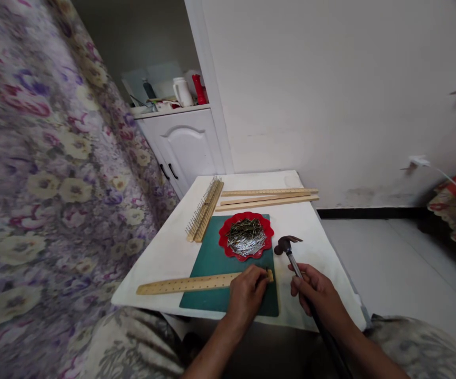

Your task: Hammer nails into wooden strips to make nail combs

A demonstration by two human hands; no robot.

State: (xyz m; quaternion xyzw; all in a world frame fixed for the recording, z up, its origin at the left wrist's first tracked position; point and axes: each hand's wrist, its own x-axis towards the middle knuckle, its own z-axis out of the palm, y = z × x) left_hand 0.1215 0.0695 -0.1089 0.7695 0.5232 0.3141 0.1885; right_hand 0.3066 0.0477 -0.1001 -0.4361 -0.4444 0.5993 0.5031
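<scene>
A wooden strip with rows of small holes (188,285) lies across the green mat (208,258). Over its right end is my left hand (247,292), fingers pinched together on a nail (267,269) that stands roughly upright there and is mostly hidden. My right hand (318,292) grips a claw hammer (294,263) by its shaft, the head raised to the right of the mat. Just beyond my left hand, a red scalloped dish (223,239) holds a heap of nails (246,237), dark ones at the back and silvery ones in front.
Wooden strips bristling with upright nails (206,210) lie at the table's back left. More wooden strips (267,199) lie along the back of the white table (165,247). A floral curtain (54,184) hangs at the left; a white cabinet (186,150) stands behind.
</scene>
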